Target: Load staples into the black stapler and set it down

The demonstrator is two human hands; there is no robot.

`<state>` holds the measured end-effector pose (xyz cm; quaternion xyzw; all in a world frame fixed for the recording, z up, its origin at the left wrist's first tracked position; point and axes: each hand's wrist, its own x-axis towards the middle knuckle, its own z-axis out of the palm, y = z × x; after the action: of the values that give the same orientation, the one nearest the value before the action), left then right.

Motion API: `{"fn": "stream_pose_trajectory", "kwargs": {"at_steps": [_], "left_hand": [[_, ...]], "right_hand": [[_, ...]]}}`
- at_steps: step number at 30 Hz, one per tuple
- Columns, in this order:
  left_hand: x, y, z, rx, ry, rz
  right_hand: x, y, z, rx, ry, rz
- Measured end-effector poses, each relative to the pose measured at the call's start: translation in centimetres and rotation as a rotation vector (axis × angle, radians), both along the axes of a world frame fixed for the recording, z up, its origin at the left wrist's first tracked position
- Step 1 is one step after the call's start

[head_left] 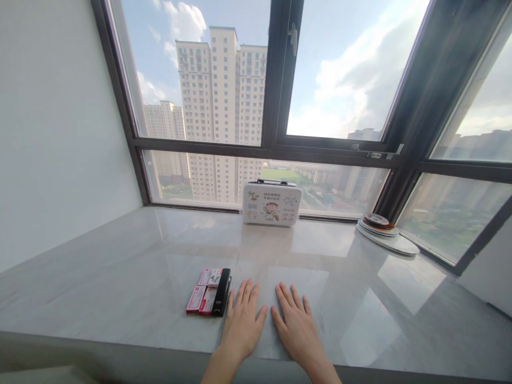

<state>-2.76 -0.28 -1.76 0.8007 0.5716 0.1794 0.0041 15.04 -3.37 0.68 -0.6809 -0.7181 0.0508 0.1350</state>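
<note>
My left hand (242, 321) lies palm down on the pale marble-look sill (160, 298), fingers stretched out and holding nothing. Just left of it is a black stapler (222, 293), lying lengthwise away from me. Several small red and white staple boxes (197, 300) sit against the stapler's left side, grouped in a block. Flat on the same surface, my right hand (296, 325) has its fingers slightly spread, with nothing in it. A narrow gap separates the two thumbs.
A white carrying case (272, 204) with cartoon prints stands upright by the window. Toward the right corner is a stack of plates (386, 237). Dark window frames (204, 148) border the back, a white wall (52, 133) the left. The sill's front edge runs beneath my wrists.
</note>
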Motion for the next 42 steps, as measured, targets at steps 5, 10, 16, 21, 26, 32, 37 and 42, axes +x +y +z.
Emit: {"fn": "stream_pose_trajectory", "kwargs": {"at_steps": [5, 10, 16, 21, 26, 32, 37, 42], "left_hand": [[0.0, 0.6, 0.2, -0.001, -0.002, 0.042], [-0.1, 0.7, 0.3, -0.007, -0.008, 0.041], [-0.5, 0.8, 0.3, -0.017, -0.016, 0.023], [-0.9, 0.9, 0.4, -0.021, -0.026, 0.003], [-1.2, 1.0, 0.5, -0.025, -0.042, -0.024], [-1.2, 0.8, 0.4, -0.012, -0.033, -0.023], [-0.8, 0.0, 0.2, 0.032, -0.011, -0.041], [-0.6, -0.4, 0.2, 0.054, -0.008, -0.056]], "right_hand": [[-0.1, 0.0, 0.0, 0.015, -0.012, 0.0], [-0.1, -0.1, -0.1, 0.01, -0.013, 0.0], [-0.2, 0.0, 0.0, -0.006, -0.02, -0.008], [-0.2, -0.1, 0.0, -0.009, -0.019, -0.009], [-0.1, -0.2, 0.0, -0.003, -0.014, -0.009], [-0.2, -0.2, 0.3, -0.017, -0.007, -0.011], [-0.2, -0.2, 0.3, -0.023, 0.002, -0.013], [-0.3, -0.3, 0.2, -0.011, 0.007, -0.015]]}}
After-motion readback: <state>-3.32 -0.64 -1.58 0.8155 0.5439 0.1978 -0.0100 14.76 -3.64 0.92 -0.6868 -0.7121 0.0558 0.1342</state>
